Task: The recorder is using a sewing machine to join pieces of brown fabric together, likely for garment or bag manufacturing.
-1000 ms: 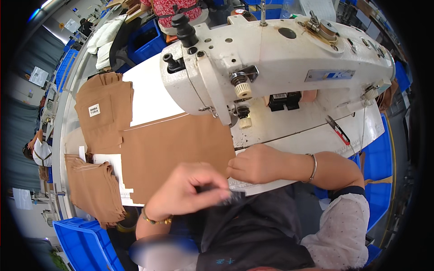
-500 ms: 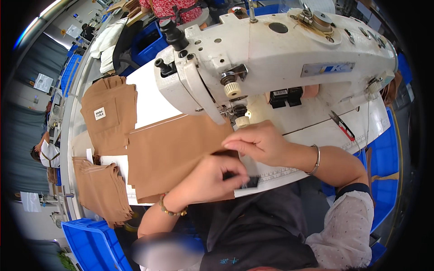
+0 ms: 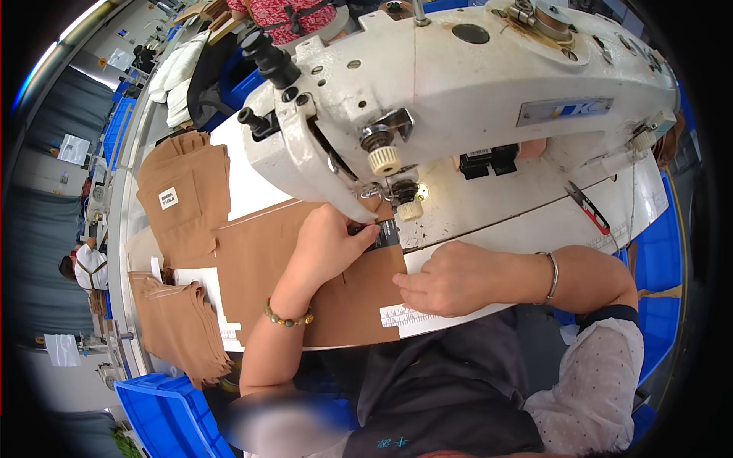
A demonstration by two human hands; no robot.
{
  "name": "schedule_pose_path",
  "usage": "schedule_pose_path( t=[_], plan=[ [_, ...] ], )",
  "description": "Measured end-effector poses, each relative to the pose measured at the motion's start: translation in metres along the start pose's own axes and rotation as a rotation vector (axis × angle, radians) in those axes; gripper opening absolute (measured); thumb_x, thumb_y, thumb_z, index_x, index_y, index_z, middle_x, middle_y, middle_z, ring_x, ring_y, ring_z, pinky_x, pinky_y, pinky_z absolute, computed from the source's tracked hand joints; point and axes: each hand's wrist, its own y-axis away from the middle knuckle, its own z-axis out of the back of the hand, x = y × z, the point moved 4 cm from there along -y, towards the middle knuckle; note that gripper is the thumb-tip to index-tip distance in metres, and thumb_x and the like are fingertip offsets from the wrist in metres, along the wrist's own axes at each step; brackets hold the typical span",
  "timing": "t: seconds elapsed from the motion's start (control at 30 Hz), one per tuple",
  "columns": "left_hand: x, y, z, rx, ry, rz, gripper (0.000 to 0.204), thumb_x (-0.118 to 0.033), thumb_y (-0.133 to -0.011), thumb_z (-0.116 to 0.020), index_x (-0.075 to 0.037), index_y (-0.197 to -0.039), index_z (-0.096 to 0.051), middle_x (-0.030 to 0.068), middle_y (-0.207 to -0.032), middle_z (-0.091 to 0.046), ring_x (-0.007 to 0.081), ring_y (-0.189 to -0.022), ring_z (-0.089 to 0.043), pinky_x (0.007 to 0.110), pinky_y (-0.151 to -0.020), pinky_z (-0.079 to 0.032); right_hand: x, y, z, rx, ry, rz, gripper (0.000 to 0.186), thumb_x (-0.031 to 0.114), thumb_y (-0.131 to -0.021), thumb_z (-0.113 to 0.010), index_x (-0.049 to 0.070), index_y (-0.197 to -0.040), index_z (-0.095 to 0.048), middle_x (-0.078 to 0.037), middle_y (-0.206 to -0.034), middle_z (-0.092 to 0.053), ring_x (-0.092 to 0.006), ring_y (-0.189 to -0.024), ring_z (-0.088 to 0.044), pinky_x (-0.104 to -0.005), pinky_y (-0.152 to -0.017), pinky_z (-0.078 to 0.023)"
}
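Note:
A brown fabric panel [image 3: 259, 259] lies flat on the white sewing table [image 3: 466, 214] under the needle end of the sewing machine [image 3: 473, 99]. Up by the presser foot [image 3: 374, 195], my left hand [image 3: 324, 240] pinches a small dark glossy piece [image 3: 385, 235] on the panel; its index finger is partly hidden. My right hand [image 3: 447, 278] is closed at the panel's right edge, with its fingertips on the fabric beside a printed ruler strip [image 3: 412, 320]. Red-and-black snips [image 3: 588, 210] lie on the table to the right.
Brown fabric stacks [image 3: 172, 305] lie at the left, one topped with a labelled pocket. Blue bins [image 3: 168, 416] flank the table, with more [image 3: 653, 259] at the right. White bundles [image 3: 172, 69] lie behind. A co-worker in red [image 3: 275, 15] is beyond the machine; another person [image 3: 84, 271] works at far left.
My left hand has moved up with the dark piece to the presser foot. My right hand rose toward the machine, then came back down to the panel's right edge.

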Motion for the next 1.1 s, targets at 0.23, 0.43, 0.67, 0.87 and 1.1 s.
schedule_pose_path(
  t=[0.23, 0.43, 0.67, 0.87, 1.1],
  plan=[
    [0.007, -0.002, -0.001, -0.009, -0.004, -0.028, 0.016, -0.009, -0.085, -0.075, 0.006, -0.083, -0.069, 0.0034, -0.063, -0.06, 0.0075, -0.061, -0.049, 0.028, -0.055, -0.042, 0.0, -0.002, 0.002, -0.003, -0.006, -0.004, 0.016, 0.017, -0.081, -0.069, 0.005, -0.091, -0.071, -0.011, -0.103, -0.074, -0.0139, -0.058, -0.066, -0.029, -0.048, -0.051],
    [0.002, -0.002, 0.002, -0.012, 0.038, 0.001, 0.019, -0.019, -0.083, -0.075, -0.001, -0.083, -0.076, 0.0152, -0.068, -0.07, 0.0285, -0.059, -0.067, 0.038, -0.059, -0.051, -0.001, -0.002, 0.001, -0.026, -0.02, -0.007, 0.014, 0.018, -0.082, -0.071, 0.006, -0.091, -0.072, -0.009, -0.103, -0.074, -0.0131, -0.059, -0.066, -0.0285, -0.048, -0.051],
    [0.007, -0.003, 0.001, 0.011, 0.044, 0.025, 0.017, -0.019, -0.083, -0.075, -0.002, -0.086, -0.078, 0.015, -0.071, -0.072, 0.027, -0.062, -0.069, 0.037, -0.061, -0.052, -0.001, -0.003, 0.003, -0.033, -0.017, -0.011, 0.013, 0.019, -0.083, -0.073, 0.006, -0.086, -0.072, -0.009, -0.099, -0.075, -0.0132, -0.058, -0.066, -0.0284, -0.048, -0.051],
    [0.006, -0.003, 0.0, -0.001, 0.055, 0.015, 0.018, -0.019, -0.082, -0.076, -0.002, -0.086, -0.078, 0.0157, -0.071, -0.072, 0.0268, -0.062, -0.07, 0.036, -0.061, -0.052, -0.001, -0.003, 0.003, -0.052, -0.018, -0.015, 0.014, 0.019, -0.083, -0.073, 0.006, -0.084, -0.071, -0.009, -0.098, -0.075, -0.0134, -0.057, -0.066, -0.0289, -0.047, -0.051],
    [0.01, -0.002, -0.002, -0.026, 0.037, 0.021, 0.018, -0.022, -0.081, -0.076, -0.004, -0.084, -0.078, 0.0149, -0.07, -0.071, 0.028, -0.063, -0.07, 0.037, -0.061, -0.053, -0.01, -0.004, 0.004, -0.092, 0.036, -0.073, 0.013, 0.016, -0.081, -0.074, 0.007, -0.091, -0.072, -0.004, -0.096, -0.073, -0.0133, -0.064, -0.067, -0.0287, -0.05, -0.052]
  ],
)
